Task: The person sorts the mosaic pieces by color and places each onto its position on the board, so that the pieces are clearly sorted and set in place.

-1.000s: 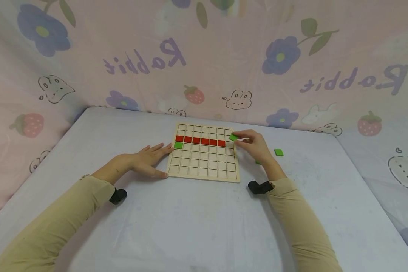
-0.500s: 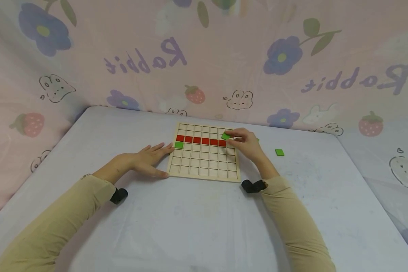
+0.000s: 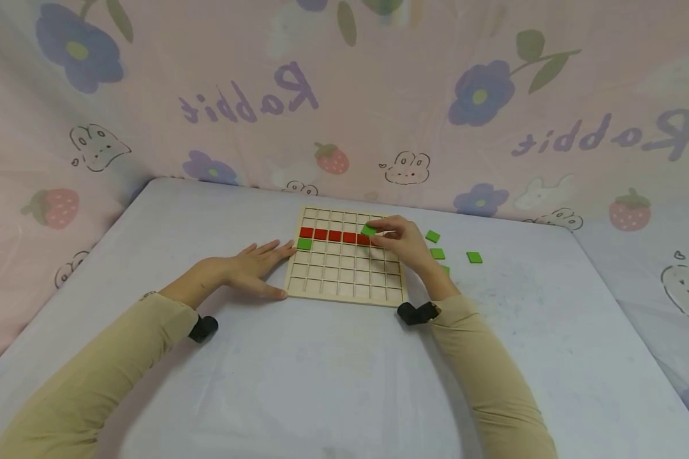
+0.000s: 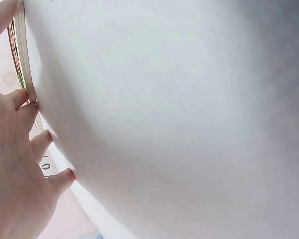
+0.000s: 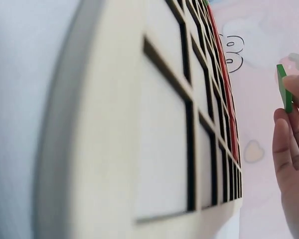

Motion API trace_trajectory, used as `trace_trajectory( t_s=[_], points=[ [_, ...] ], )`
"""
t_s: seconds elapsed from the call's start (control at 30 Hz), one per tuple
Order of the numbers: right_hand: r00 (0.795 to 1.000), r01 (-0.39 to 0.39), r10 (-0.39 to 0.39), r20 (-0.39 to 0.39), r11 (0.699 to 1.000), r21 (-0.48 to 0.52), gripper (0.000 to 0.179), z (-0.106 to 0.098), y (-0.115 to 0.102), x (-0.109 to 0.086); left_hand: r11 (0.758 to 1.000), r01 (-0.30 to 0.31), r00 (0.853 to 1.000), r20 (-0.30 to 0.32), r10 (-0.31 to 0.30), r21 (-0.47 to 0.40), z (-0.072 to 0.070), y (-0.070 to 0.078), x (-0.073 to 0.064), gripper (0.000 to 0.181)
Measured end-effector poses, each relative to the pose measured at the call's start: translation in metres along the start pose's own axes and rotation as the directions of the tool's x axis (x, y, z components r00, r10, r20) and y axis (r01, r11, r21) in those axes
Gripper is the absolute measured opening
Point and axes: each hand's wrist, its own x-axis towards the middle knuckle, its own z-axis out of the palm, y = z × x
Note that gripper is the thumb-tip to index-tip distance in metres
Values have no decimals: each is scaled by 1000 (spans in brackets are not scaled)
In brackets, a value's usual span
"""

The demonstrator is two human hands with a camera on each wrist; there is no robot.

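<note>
A wooden grid board lies flat on the table. Along one of its rows sit several red square tiles, and a single green tile fills the left cell of the row nearer the person. My right hand pinches another green tile between thumb and fingertips, above the red row; in the right wrist view this tile is tilted on edge, raised off the board. With fingers spread, my left hand rests at the board's left edge, fingertips and thumb against it.
Several loose green tiles lie right of the board, one farther out; another is partly behind the right forearm. White cloth covers the table. A printed curtain rises behind it. Each wrist carries a black camera.
My right hand has moved left over the board with the pinched green tile, from the right edge to above the red row. Loose tiles came into view behind it. The left hand stays in place.
</note>
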Motion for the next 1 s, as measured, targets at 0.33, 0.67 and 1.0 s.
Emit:
trace_trajectory(
  t_s=[0.33, 0.67, 1.0],
  points=[
    [999, 47, -47, 8, 999, -16, 31, 13, 11, 11, 1000, -2, 1000, -1, 2, 2, -1, 1, 0, 96],
    [996, 66, -68, 49, 997, 34, 29, 29, 10, 19, 1000, -3, 1000, 1, 3, -13, 0, 0, 0, 95],
    [995, 46, -48, 85, 998, 34, 31, 39, -4, 19, 1000, -1, 1000, -4, 1, -4, -2, 1, -2, 95]
  ],
)
